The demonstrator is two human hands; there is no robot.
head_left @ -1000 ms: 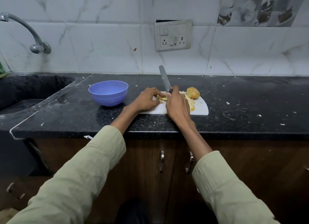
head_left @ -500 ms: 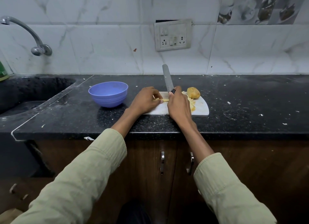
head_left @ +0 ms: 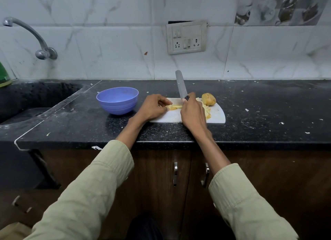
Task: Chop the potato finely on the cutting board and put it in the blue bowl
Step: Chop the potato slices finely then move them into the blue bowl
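Mid-chop on cutting board point(head_left: 217, 117), fingers near blade.
Right hand point(head_left: 193, 114) grips knife point(head_left: 180, 85), blade raised; left hand point(head_left: 152, 108) curled, pinching potato strips point(head_left: 174, 107) just left of the blade: slip could nick fingertips. Uncut potato piece point(head_left: 208, 99) at board's far right could roll off. Blue bowl point(head_left: 117, 100) left of board, looks empty.

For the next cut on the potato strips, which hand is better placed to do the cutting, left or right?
The right hand: it already grips the knife, whose blade points up and away above the cutting board. The left hand pinches the potato strips, so it is probably better kept steadying them.
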